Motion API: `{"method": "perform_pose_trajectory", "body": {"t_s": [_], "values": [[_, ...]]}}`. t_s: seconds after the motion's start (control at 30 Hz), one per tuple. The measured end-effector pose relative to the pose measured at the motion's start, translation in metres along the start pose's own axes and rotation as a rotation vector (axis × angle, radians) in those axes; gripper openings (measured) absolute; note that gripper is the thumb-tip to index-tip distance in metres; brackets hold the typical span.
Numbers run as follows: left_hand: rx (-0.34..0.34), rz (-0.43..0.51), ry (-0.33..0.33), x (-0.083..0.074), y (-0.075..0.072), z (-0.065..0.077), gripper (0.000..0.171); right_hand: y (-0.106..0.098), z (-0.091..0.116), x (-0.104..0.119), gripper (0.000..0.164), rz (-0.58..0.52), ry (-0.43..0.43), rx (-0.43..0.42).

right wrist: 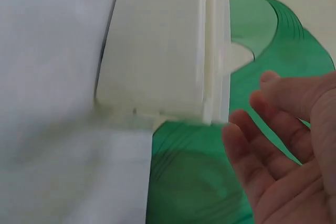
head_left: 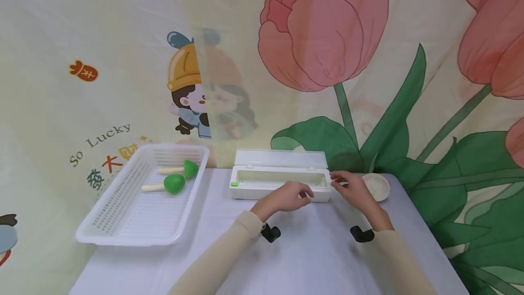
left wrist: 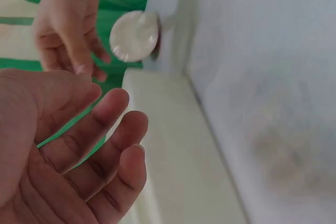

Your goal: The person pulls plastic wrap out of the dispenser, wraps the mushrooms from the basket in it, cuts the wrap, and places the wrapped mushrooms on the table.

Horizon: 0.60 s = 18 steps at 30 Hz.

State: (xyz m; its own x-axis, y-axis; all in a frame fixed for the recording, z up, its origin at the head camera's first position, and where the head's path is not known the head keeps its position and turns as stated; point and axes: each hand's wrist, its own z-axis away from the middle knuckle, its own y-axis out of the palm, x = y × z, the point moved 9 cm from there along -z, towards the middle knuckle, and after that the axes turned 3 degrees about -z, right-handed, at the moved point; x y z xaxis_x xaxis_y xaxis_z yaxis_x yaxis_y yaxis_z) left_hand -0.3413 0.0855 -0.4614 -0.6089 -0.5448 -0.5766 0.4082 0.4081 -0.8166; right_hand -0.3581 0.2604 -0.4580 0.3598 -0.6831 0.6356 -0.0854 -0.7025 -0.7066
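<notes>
A long white box [head_left: 262,193] sits at the back of the table, its translucent lid [head_left: 282,158] raised behind it and a small green tab at its left end. The inside shows a bare floor. Over the front edge, right of the middle, hovers my left hand [head_left: 288,195], fingers loosely bent and holding nothing. My right hand [head_left: 353,189] is beside the box's right end, fingertips close to its corner. In the right wrist view the right hand [right wrist: 294,150] has its thumb and fingers apart, with nothing between them, near the box [right wrist: 157,45].
A small round white dish [head_left: 377,186] stands just behind the right hand. At the left is a white perforated basket [head_left: 131,241] holding two things with rounded green heads [head_left: 174,184] and pale handles. A printed curtain [head_left: 229,3] hangs right behind the table [head_left: 303,258].
</notes>
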Motion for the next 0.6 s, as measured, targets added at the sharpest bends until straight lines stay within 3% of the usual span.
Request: {"method": "perform_pose_trajectory", "body": {"t_s": [0.27,0.43,0.6], "values": [[-0.130,-0.021,-0.031,0.029,-0.060,0.032,0.024,0.040,-0.026,0.022,0.027,-0.038,-0.063,0.129],[-0.244,-0.037,-0.054,0.051,-0.086,0.053,0.023,0.061,-0.036,0.024,0.025,-0.032,-0.044,0.230],[-0.396,-0.050,-0.090,0.078,-0.104,0.074,0.024,0.074,-0.043,0.024,0.024,-0.010,-0.037,0.277]]}}
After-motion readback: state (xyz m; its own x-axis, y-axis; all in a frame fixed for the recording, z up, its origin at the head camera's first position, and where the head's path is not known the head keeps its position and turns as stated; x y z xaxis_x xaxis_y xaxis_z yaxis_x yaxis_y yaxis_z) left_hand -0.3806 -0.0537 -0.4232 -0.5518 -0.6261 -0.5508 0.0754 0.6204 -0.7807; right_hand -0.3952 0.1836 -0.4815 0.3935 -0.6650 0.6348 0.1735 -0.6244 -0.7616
